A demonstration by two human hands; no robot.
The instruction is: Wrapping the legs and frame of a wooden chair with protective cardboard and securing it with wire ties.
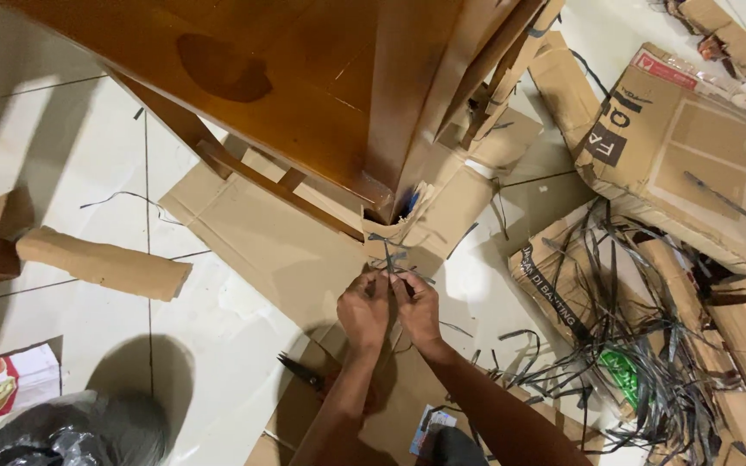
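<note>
far left, a shiny grey plastic bag sits on the white tile floor. beside it lies one small paper packet with red and yellow on it. a bit higher up is one rolled piece of brown cardboard.

in the middle stands a big wooden furniture piece, brown and shiny. it has cardboard wrap around its corner leg. one flat cardboard sheet lies under it. one pair of scissors lies on the cardboard, just left of the arms.

the two hands are close together right below the wrapped corner. the left hand and the right hand each pinch the dark strap that goes around the wrap. both are closed on it with the fingertips, and the strap ends stick up between them.

to do this well, i think the hands should hold the strap near the crossing spot and work it slowly, so the thin edge does not hurt the fingers. the scissors are near if it is too tight.

on the right is a big messy pile of cut straps, too many to count. one green scrap lies in it. one big printed cardboard box, pressed flat, lies at the far right, with more torn cardboard pieces around it.
</note>
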